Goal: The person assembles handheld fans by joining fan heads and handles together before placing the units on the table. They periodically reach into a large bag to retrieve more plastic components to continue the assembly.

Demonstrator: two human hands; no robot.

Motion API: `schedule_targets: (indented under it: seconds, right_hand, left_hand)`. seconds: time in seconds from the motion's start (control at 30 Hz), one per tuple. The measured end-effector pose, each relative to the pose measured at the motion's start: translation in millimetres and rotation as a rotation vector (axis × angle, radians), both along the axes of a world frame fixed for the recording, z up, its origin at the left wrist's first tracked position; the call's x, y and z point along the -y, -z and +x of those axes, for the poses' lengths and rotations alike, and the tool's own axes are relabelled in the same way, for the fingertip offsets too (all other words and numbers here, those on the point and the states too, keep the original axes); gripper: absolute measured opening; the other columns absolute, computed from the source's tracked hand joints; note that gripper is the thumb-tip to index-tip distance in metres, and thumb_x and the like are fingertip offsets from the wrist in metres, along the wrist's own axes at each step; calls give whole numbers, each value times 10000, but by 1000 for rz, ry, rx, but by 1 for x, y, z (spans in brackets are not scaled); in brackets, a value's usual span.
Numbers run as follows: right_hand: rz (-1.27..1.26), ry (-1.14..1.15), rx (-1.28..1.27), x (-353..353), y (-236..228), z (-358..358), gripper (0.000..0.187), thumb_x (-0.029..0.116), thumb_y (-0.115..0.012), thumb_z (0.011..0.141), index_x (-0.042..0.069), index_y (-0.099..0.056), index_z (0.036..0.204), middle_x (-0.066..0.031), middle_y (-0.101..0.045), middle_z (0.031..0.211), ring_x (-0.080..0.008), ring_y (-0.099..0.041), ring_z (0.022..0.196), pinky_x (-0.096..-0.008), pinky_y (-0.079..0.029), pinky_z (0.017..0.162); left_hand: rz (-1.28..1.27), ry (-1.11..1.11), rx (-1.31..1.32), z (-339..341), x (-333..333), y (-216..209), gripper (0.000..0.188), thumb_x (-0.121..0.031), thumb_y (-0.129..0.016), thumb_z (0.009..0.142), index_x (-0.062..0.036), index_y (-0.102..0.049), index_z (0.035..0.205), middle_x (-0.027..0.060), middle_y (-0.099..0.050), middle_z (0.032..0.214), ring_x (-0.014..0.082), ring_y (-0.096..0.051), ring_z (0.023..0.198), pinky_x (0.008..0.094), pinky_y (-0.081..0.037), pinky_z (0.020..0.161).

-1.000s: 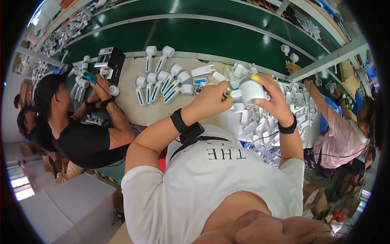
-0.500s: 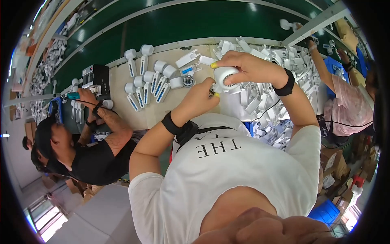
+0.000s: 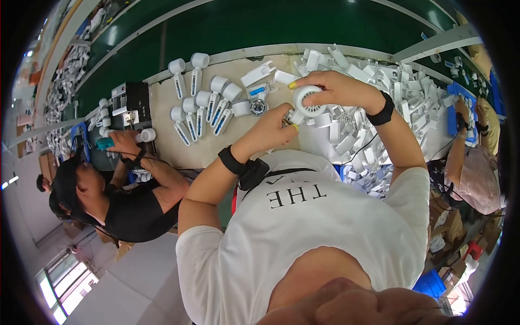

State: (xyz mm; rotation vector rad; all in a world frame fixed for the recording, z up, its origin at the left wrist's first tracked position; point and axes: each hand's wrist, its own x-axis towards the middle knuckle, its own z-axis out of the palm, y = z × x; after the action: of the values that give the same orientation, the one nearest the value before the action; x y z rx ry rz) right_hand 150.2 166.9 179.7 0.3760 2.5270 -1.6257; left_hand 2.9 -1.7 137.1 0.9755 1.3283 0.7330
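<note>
Between my hands is a small white handheld fan (image 3: 311, 110), its round slotted grille turned up into view. My right hand (image 3: 341, 92) grips the rim of the fan's head, with the thumb across the grille. My left hand (image 3: 269, 128) is closed on the narrow neck at the fan's lower left; a bit of inner parts shows by its fingertips. On the table to the left, beside my left hand, lie a round part with exposed insides (image 3: 258, 107) and a white piece with a blue battery-like cylinder (image 3: 258, 91).
Several white fans with blue-marked handles (image 3: 218, 116) lie on the table at left. A heap of white plastic shells (image 3: 417, 103) spreads at right. Behind runs a green conveyor belt (image 3: 260, 27). Co-workers sit on both sides; a black box machine (image 3: 130, 103) stands at left.
The fan has been tilted so its grille faces up more. The whole view has shifted slightly. At the right, a co-worker's arm has moved away from the belt to a blue bin.
</note>
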Motion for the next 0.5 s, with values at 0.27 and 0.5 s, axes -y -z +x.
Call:
schedule_targets:
  seconds: [0.27, 0.5]
  right_hand:
    - [-128, 10, 38, -5, 31, -14, 477, 346, -610, 796, 40, -534, 1154, -169, -573, 1055, -248, -552, 961, -291, -421, 820]
    - [-71, 79, -94, 33, 89, 3, 442, 264, -637, 784, 66, -527, 1164, -137, -537, 959, -252, -535, 872, -306, -426, 750]
  left_hand:
    - [-91, -130, 316, -8, 2, 16, 190, -118, -496, 812, 4, -475, 956, 54, -559, 738, 102, -527, 527, 237, -426, 453]
    - [-184, -92, 185, -11, 22, 39, 212, -180, -513, 852, 7, -506, 950, 57, -578, 721, 98, -533, 532, 235, -436, 460]
